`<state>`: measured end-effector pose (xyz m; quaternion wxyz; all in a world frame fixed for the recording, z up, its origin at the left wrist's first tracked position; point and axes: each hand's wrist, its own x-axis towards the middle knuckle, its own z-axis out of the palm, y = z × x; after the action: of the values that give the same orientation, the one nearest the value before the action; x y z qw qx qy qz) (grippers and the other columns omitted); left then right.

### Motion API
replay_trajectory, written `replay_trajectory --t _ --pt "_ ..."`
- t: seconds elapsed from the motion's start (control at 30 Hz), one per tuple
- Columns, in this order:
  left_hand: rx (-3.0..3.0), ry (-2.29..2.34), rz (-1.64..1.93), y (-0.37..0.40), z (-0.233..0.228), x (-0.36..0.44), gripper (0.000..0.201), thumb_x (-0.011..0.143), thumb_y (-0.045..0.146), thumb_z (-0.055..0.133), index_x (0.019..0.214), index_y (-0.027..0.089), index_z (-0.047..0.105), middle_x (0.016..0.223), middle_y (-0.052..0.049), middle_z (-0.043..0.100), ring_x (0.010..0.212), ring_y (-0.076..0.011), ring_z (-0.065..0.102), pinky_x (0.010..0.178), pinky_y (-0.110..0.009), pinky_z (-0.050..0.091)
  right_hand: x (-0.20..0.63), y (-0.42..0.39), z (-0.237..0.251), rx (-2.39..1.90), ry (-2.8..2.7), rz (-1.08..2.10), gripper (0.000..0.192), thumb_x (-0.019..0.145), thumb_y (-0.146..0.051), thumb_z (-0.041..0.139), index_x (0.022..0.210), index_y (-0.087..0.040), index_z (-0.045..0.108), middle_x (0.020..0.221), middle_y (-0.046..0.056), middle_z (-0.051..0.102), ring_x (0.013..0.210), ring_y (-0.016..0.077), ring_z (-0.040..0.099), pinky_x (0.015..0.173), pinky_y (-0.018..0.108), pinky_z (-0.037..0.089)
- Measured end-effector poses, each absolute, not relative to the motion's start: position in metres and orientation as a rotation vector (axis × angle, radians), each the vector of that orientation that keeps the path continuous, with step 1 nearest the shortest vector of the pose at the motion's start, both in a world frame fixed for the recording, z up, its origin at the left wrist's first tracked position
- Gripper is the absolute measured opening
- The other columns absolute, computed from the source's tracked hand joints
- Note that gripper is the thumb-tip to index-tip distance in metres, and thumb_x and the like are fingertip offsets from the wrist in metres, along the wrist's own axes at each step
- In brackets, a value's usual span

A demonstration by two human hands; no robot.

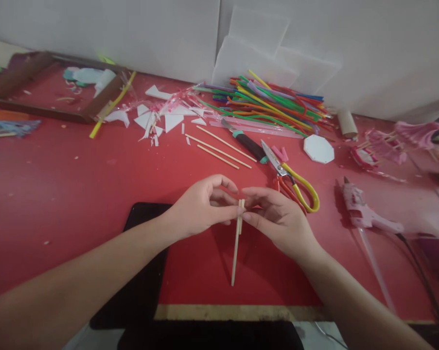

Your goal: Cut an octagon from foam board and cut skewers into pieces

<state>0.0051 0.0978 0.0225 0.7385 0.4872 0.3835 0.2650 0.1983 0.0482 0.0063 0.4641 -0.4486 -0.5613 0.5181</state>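
Between both hands, above the red table, are two thin wooden sticks [235, 257], one long and one short, side by side with their top ends about level. My left hand [210, 201] pinches them near the top from the left, thumb and fingers closed. From the right, my right hand [277, 216] pinches the same spot, its thumb against the short stick [240, 227]. The long stick points down toward the table's front edge. Beyond the hands lie several more wooden sticks [219, 150], a cutter knife [246, 143] and yellow-and-red-handled scissors [292, 177].
A pink hot glue gun [367, 206] with its cord lies at right. A white octagon piece [318, 148] and colourful pipe cleaners [273, 104] lie at the back, near white paper scraps [173, 121]. A brown frame [84, 114] stands back left; a black flat object [131, 296] is under my left forearm.
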Motion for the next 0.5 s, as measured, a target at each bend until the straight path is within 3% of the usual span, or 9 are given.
replay_trajectory --t 0.13,0.5 --pt "1.105 0.837 0.592 0.0976 0.0228 0.0046 0.031 0.076 0.020 0.077 0.094 0.017 0.053 0.077 0.002 0.070 0.065 -0.0107 0.068 0.059 -0.021 0.058 0.1967 0.0475 0.0088 -1.183 -1.401 1.200 0.023 0.082 -0.020 0.076 0.104 -0.026 0.073 0.094 0.003 0.070 0.089 0.0158 0.069 0.079 0.030 0.063" --pt "1.129 0.863 0.582 0.0969 0.0242 0.0038 0.035 0.075 0.024 0.081 0.097 0.018 0.054 0.082 0.001 0.069 0.071 -0.0138 0.070 0.059 -0.023 0.061 0.1968 0.0483 0.0131 -1.210 -1.467 1.137 0.021 0.082 -0.021 0.076 0.102 -0.027 0.075 0.092 0.003 0.069 0.087 0.0162 0.070 0.076 0.030 0.063"
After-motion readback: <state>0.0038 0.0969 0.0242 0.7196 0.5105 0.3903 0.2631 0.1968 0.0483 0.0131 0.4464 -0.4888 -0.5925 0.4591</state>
